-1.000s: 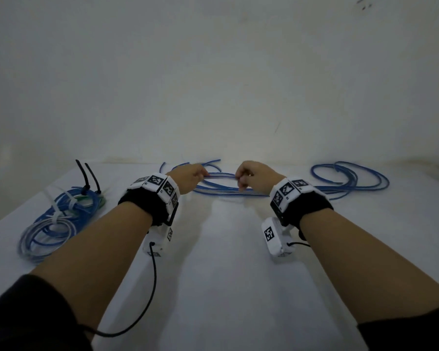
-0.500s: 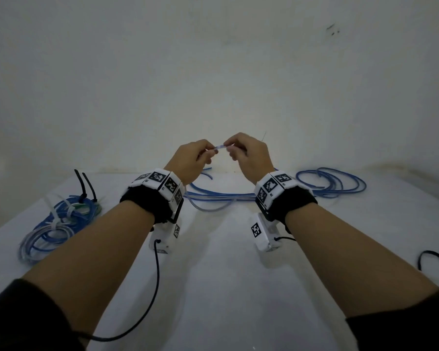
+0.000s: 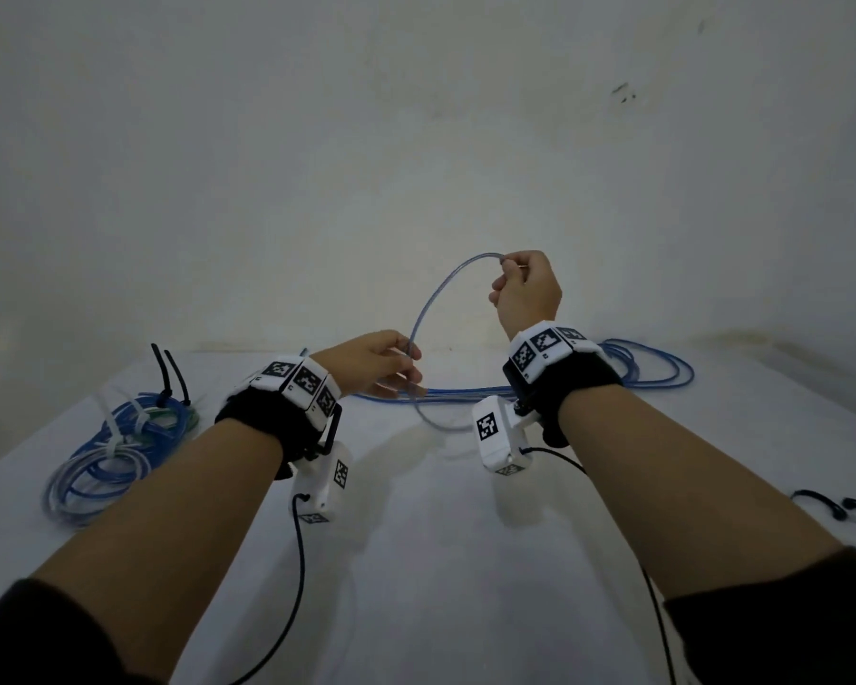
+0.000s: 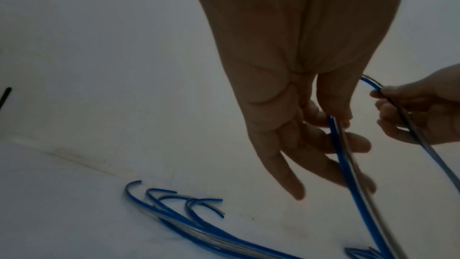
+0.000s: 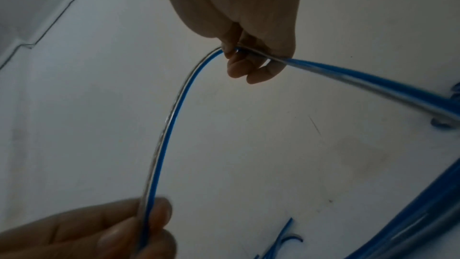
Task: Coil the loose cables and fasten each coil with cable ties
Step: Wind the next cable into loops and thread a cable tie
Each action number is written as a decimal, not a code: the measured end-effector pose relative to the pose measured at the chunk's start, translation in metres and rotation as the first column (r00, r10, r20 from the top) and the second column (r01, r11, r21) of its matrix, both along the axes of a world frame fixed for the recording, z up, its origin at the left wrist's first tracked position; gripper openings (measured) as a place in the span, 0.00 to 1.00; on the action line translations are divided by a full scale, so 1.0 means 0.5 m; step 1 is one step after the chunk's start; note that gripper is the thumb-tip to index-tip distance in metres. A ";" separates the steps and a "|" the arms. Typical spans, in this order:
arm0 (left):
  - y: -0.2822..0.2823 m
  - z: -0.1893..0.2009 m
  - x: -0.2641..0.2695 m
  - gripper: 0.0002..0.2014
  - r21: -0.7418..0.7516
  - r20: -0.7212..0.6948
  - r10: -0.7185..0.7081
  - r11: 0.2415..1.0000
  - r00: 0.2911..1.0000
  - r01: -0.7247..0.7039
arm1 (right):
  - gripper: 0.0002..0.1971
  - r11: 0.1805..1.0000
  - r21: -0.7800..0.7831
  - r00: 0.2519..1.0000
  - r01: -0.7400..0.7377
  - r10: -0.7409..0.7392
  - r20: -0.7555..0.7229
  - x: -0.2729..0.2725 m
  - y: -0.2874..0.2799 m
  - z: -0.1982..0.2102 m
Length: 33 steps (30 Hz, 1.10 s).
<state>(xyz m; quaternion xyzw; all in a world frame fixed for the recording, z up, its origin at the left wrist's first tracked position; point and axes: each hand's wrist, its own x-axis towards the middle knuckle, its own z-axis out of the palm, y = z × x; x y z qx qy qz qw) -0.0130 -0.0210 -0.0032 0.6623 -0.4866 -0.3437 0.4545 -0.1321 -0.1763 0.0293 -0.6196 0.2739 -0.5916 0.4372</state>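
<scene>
I'm holding one blue-and-clear twin cable (image 3: 433, 309) up off the white bench (image 3: 416, 561), arching it between my hands. My right hand (image 3: 527, 291) is up at about 1 o'clock, thumb and fingers pinching the top of the arc; in the right wrist view the cable is running through those curled fingers (image 5: 245, 66) and out to 3 o'clock. My left hand (image 3: 371, 363) is lower, at 11 o'clock, thumb and forefinger pinching the cable's lower part while the other fingers (image 4: 288, 176) are hanging straight. Below it the cable is dropping to the bench and joining the loose blue cables (image 3: 653, 373) lying along the far edge from 12 to 2 o'clock. Cut ends (image 4: 174, 202) are curling up on the bench near 12 o'clock. At 9 o'clock a finished bundle (image 3: 114, 457) is lying with white ties (image 3: 119, 432) and black ties (image 3: 169, 373) on it. Bare bench is stretching between my forearms. Black ties (image 3: 831, 506) are lying at the 3 o'clock edge.
</scene>
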 end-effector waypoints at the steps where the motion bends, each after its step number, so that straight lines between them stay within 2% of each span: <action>1: 0.003 0.003 0.003 0.09 -0.007 -0.016 0.023 1.000 1.000 -0.023 | 0.06 1.000 0.015 1.000 0.004 -0.004 -0.017 -0.006 -0.004 0.000; 6: 0.015 0.027 0.016 0.13 -0.160 0.029 0.203 0.967 0.979 -0.196 | 0.07 0.999 0.002 0.980 -0.049 0.049 -0.195 -0.035 -0.009 -0.018; 10: 0.009 0.039 0.019 0.15 -0.332 -0.067 0.338 0.880 0.939 -0.340 | 0.09 0.995 0.062 0.941 -0.083 0.098 -0.324 -0.038 -0.013 -0.044; 12: 0.005 0.050 0.017 0.15 -0.363 -0.231 0.280 0.863 0.932 -0.350 | 0.09 0.999 0.036 0.904 -0.036 0.048 -0.425 -0.034 -0.019 -0.055; 14: 0.007 0.056 0.010 0.16 -0.394 -0.291 0.199 0.866 0.936 -0.307 | 0.09 1.000 0.009 0.860 -0.018 0.020 -0.510 -0.035 -0.018 -0.065; 18: 0.018 0.057 -0.004 0.16 -0.466 -0.214 0.127 0.858 0.969 -0.215 | 0.09 0.997 -0.056 0.826 -0.052 0.011 -0.563 -0.039 -0.004 -0.079; 20: 0.015 0.055 -0.005 0.13 -0.439 -0.164 0.218 0.858 0.962 -0.269 | 0.10 0.995 -0.085 0.818 -0.053 -0.006 -0.576 -0.041 -0.001 -0.084; 23: 0.009 0.056 -0.002 0.11 -0.325 -0.194 0.357 0.855 0.914 -0.403 | 0.11 0.997 -0.072 0.836 -0.008 -0.033 -0.547 -0.047 -0.003 -0.089; 25: 0.010 0.059 -0.003 0.08 -0.286 -0.279 0.305 0.879 0.910 -0.382 | 0.11 0.999 -0.039 0.851 0.036 -0.051 -0.523 -0.050 -0.011 -0.091; 27: 0.017 0.061 -0.001 0.11 -0.334 -0.350 0.179 0.893 0.920 -0.301 | 0.11 0.998 0.017 0.855 0.057 -0.040 -0.517 -0.049 -0.016 -0.094; 28: 0.019 0.061 -0.002 0.11 -0.370 -0.335 0.140 0.890 0.932 -0.267 | 0.10 0.998 0.035 0.853 0.047 -0.022 -0.522 -0.048 -0.015 -0.094; 30: 0.021 0.059 -0.008 0.10 -0.401 -0.252 0.148 0.883 0.956 -0.242 | 0.08 0.998 0.069 0.823 -0.002 0.041 -0.566 -0.037 -0.018 -0.105; 33: 0.006 0.058 -0.013 0.07 -0.437 -0.178 0.280 0.836 0.943 -0.331 | 0.09 0.993 0.076 0.778 -0.088 0.116 -0.617 -0.033 0.001 -0.109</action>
